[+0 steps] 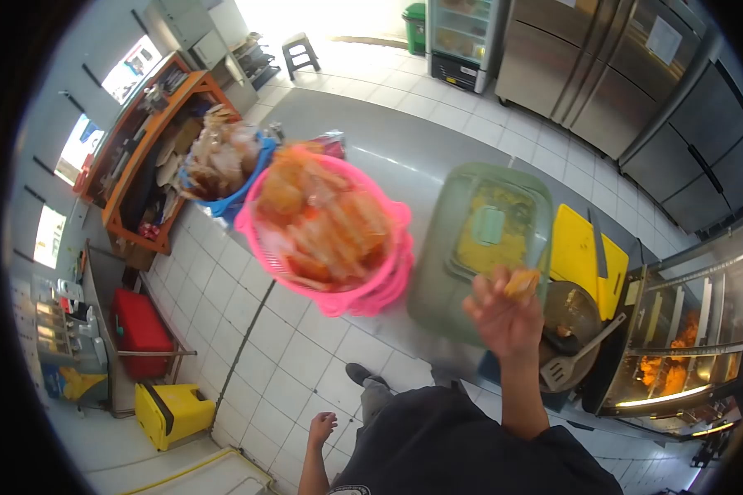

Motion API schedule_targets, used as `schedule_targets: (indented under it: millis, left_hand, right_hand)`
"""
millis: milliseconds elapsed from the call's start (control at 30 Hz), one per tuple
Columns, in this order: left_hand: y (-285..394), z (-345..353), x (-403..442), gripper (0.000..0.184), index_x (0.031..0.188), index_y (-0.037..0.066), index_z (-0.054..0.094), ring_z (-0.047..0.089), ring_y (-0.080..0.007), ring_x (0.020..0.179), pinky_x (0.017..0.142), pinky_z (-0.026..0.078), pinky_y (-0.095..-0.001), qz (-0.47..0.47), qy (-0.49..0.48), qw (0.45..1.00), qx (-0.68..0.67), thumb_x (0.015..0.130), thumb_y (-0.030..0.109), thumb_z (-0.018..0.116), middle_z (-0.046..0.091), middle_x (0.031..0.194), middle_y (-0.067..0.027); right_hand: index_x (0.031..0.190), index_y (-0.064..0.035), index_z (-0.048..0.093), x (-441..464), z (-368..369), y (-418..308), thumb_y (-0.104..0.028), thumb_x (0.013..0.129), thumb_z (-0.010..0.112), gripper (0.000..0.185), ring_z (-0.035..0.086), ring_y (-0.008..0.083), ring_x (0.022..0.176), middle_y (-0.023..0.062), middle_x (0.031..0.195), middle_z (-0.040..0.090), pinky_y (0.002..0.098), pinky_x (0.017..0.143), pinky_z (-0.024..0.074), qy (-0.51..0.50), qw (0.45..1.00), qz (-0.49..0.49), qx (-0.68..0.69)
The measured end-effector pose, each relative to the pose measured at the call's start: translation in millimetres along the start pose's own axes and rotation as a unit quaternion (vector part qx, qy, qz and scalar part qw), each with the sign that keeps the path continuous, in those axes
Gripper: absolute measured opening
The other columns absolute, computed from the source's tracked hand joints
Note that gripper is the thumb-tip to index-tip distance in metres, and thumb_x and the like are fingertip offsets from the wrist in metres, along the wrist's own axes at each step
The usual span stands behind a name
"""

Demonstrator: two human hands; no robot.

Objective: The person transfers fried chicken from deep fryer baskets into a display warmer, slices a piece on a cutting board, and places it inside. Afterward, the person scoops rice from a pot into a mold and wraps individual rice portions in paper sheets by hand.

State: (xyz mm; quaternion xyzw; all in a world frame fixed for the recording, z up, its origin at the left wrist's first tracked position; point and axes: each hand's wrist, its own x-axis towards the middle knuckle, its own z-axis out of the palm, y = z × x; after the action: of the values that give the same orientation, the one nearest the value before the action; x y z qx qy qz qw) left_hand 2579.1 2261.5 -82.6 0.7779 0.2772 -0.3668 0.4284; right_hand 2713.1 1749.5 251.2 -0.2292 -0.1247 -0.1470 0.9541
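Note:
My right hand [504,320] is raised over the near right part of a large green tub [437,289]. Pinched in its fingers is a golden-brown piece of food [522,283], blurred, so its exact kind is unclear. Inside the tub sits a clear lidded container [475,216] with yellow contents and a green lid tab [489,224]. Just right of my right wrist is a round pan [582,309] with a slotted spatula [578,355] lying across it. Low at my side, away from the table, my left hand [324,429] hangs with fingers loosely apart, holding nothing.
A pink basket [256,247] of orange food in clear plastic stands left on the steel table [388,148], near a blue basket [231,202]. Yellow cutting boards [565,247] carry a knife [598,247]. A lit glass display warmer [677,330] stands at right.

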Motion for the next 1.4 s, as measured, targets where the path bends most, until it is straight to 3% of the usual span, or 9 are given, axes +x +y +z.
schedule_targets:
  millis: [167, 233, 300, 500, 600, 867, 1033, 1267, 1400]
  left_hand:
    - [-25, -52, 36, 0.039, 0.117, -0.001, 0.06, 0.069, -0.0204, 0.087, 0.068, 0.053, -0.0313, 0.027, -0.007, 0.998, -0.051, 0.093, 0.029, 0.061, 0.07, 0.102, -0.0136]
    - [-65, -73, 43, 0.038, 0.117, -0.001, 0.061, 0.069, -0.0203, 0.086, 0.068, 0.052, -0.0312, 0.045, 0.006, 0.996, -0.077, 0.093, 0.029, 0.06, 0.07, 0.102, -0.0128]
    - [-93, -94, 38, 0.038, 0.116, 0.0, 0.061, 0.069, -0.0199, 0.085, 0.068, 0.052, -0.0306, 0.006, 0.044, 0.99, -0.132, 0.093, 0.03, 0.061, 0.07, 0.101, -0.0115]
    - [-217, -161, 43, 0.038, 0.116, 0.003, 0.059, 0.066, -0.0203, 0.089, 0.074, 0.052, -0.035, -0.172, 0.09, 0.941, -0.277, 0.091, 0.031, 0.063, 0.068, 0.104, -0.0106]
    - [-228, -217, 54, 0.04, 0.117, 0.004, 0.058, 0.066, -0.0219, 0.091, 0.076, 0.052, -0.0381, -0.27, 0.084, 0.916, -0.284, 0.09, 0.033, 0.064, 0.067, 0.107, -0.0113]
    - [-119, -392, 160, 0.039, 0.115, 0.002, 0.059, 0.066, -0.0182, 0.084, 0.067, 0.051, -0.031, -0.115, 0.209, 0.916, -0.322, 0.091, 0.033, 0.063, 0.069, 0.102, -0.0106]
    - [-51, -455, 221, 0.034, 0.113, 0.004, 0.061, 0.067, -0.0173, 0.086, 0.066, 0.052, -0.0295, -0.046, 0.197, 0.908, -0.366, 0.093, 0.031, 0.061, 0.069, 0.1, -0.01]
    - [0, -511, 285, 0.037, 0.118, 0.005, 0.058, 0.068, -0.0214, 0.089, 0.072, 0.053, -0.0351, -0.162, 0.139, 0.887, -0.409, 0.092, 0.032, 0.061, 0.069, 0.106, -0.0098]
    - [20, -549, 346, 0.039, 0.12, 0.006, 0.059, 0.067, -0.0229, 0.091, 0.076, 0.053, -0.038, -0.239, 0.057, 0.879, -0.408, 0.092, 0.032, 0.062, 0.068, 0.107, -0.0083]
  right_hand:
    - [0.1, -0.0011, 0.068, 5, 148, 127, -0.008, 0.09, 0.066, 0.013, 0.063, 0.0271, 0.082, 0.0182, 0.096, 0.067, 0.0361, 0.072, 0.0516, -0.237, 0.97, -0.033, 0.04]
    - [0.101, 0.003, 0.067, 35, 186, 202, -0.015, 0.093, 0.06, 0.021, 0.063, 0.0295, 0.078, 0.0209, 0.103, 0.063, 0.0448, 0.077, 0.0529, -0.433, 0.884, -0.068, 0.163]
    - [0.102, 0.0069, 0.066, 39, 222, 269, -0.017, 0.095, 0.059, 0.026, 0.063, 0.0308, 0.073, 0.0233, 0.105, 0.062, 0.0466, 0.074, 0.0541, -0.489, 0.832, -0.083, 0.247]
    - [0.1, 0.0103, 0.065, 43, 294, 380, -0.006, 0.089, 0.065, 0.02, 0.063, 0.0295, 0.059, 0.0263, 0.09, 0.065, 0.0392, 0.05, 0.0507, -0.488, 0.854, 0.013, 0.181]
    - [0.094, 0.0087, 0.067, 65, 327, 423, -0.001, 0.086, 0.065, 0.013, 0.063, 0.0275, 0.061, 0.0242, 0.087, 0.066, 0.0348, 0.049, 0.0485, -0.502, 0.852, -0.004, 0.148]
    - [0.079, -0.0019, 0.068, 157, 358, 551, -0.007, 0.09, 0.061, 0.014, 0.059, 0.0241, 0.066, 0.0177, 0.084, 0.07, 0.0334, 0.058, 0.0464, -0.462, 0.879, -0.019, 0.118]
    - [0.078, -0.0044, 0.067, 250, 381, 638, -0.008, 0.09, 0.061, 0.014, 0.061, 0.0249, 0.066, 0.0174, 0.084, 0.071, 0.0339, 0.058, 0.0464, -0.428, 0.888, 0.044, 0.162]
    - [0.09, -0.003, 0.067, 391, 401, 774, -0.009, 0.092, 0.059, 0.011, 0.065, 0.0296, 0.078, 0.0184, 0.092, 0.071, 0.0396, 0.068, 0.0513, -0.504, 0.844, 0.059, 0.172]
    - [0.098, 0.0032, 0.069, 467, 341, 889, -0.002, 0.085, 0.065, 0.015, 0.07, 0.0285, 0.082, 0.0165, 0.092, 0.07, 0.0333, 0.075, 0.0552, -0.416, 0.886, 0.161, -0.123]
